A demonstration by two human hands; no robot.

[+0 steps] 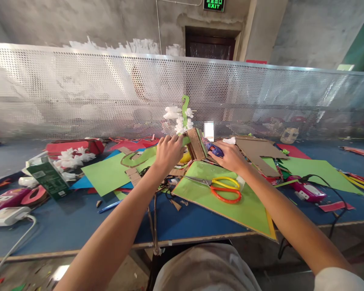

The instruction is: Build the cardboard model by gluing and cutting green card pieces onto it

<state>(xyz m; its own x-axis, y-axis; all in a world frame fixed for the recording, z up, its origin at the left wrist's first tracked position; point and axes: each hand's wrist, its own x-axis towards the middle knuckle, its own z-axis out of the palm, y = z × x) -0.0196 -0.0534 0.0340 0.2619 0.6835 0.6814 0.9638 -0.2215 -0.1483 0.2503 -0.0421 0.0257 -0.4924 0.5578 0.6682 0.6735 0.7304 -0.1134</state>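
My left hand (pixel 170 152) is closed at the left side of a small cardboard structure (pixel 195 142) with green paper on it; its fingertips are partly hidden. From behind this rises a curled green paper stem (pixel 185 106) with white paper flowers (pixel 180 124) around it. On the right side, my right hand (pixel 230 155) is wrapped round a purple-blue hand tool (pixel 216 151), whose front end points at the cardboard. Below the hands, scissors (pixel 226 189) with yellow and orange handles lie on a green sheet (pixel 200 178). Something yellow (pixel 185 157) shows beneath the cardboard.
A perforated metal screen (pixel 109 93) runs behind the blue table (pixel 85 226). To the left are a dark green box (pixel 48 178), white flowers (pixel 74 158) and a blue pen (pixel 109 206). A magenta device (pixel 310 191) with a black cord and cardboard sheets (pixel 257 151) lie right.
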